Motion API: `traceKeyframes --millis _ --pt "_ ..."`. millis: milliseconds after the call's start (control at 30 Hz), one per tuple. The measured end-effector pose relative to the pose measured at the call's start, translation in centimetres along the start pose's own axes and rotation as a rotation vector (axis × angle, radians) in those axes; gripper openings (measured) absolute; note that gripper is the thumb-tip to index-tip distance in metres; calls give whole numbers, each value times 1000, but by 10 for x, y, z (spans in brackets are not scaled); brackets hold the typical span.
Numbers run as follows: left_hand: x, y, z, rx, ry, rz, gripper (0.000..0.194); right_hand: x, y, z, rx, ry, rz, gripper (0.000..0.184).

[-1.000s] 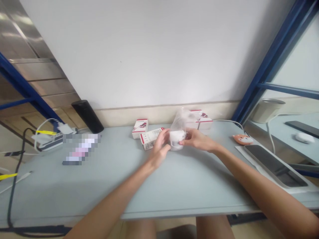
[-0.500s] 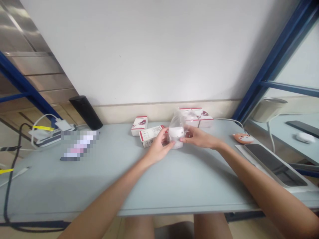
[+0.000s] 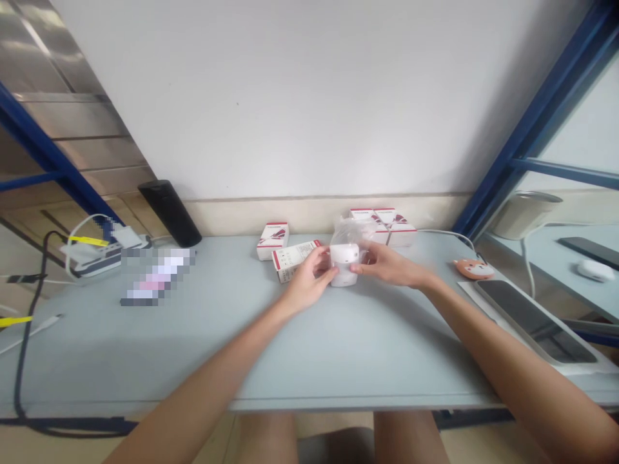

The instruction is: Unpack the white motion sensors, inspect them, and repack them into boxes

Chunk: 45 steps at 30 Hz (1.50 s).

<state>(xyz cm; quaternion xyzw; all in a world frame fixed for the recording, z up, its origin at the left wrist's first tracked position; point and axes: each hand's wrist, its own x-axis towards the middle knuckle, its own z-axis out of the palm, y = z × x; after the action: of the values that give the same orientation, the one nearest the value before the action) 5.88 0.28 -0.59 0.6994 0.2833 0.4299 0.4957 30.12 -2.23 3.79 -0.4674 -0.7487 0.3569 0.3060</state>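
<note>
1. Desk (image 3: pixel 358 354) nearest, one, pale blue-grey; one dark-screened slab (image 3: pixel 536 321) lies near its right end
2. Hands, two: left hand (image 3: pixel 305 287) has thumb and fingers closed lightly round the device's left side; right hand (image 3: pixel 389 265) pinches its right side
3. Device (image 3: pixel 344 253), one, white, upright between both hands at mid-desk; contact with the desk cannot be told
4. Progress, my judgement: handling underway, neither hand has let go. Device is in view, the clear bag (image 3: pixel 356 227) bunched at its top and back; whether it is fully out cannot be told, so what is left is unclear
5. Tilted box (image 3: pixel 294 258), one, just beyond the left hand; another, the left box (image 3: pixel 272 242), behind it
6. Right boxes (image 3: pixel 402 233), at least two, behind bag and right hand; exact count hidden
7. Black cylinder (image 3: pixel 170 212), one, far left, leaning in view
</note>
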Motion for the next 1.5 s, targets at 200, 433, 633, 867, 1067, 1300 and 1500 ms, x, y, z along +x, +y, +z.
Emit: traceKeyframes --millis 200,433,633,867,1067,1300,1500 --pt "-4 1 0 -5 -133 -36 59 1 6 -1 -37 -95 -15 52" --pt "-7 11 5 40 -66 -3 76 1 10 2 -82 -158 57 62" --pt "-4 9 2 41 -59 -7 57 2 14 13 -118 -160 50 57" --pt "-5 3 0 182 -98 -29 56 2 15 20 -99 -139 -5 52" --pt "-8 5 5 239 -46 -61 68 2 12 25 -136 -111 -90 50" --pt "-9 17 8 190 -7 0 63 -2 12 23 -194 -134 -39 61" --pt "-8 19 9 162 52 57 54 -1 16 18 -88 -163 -79 65"
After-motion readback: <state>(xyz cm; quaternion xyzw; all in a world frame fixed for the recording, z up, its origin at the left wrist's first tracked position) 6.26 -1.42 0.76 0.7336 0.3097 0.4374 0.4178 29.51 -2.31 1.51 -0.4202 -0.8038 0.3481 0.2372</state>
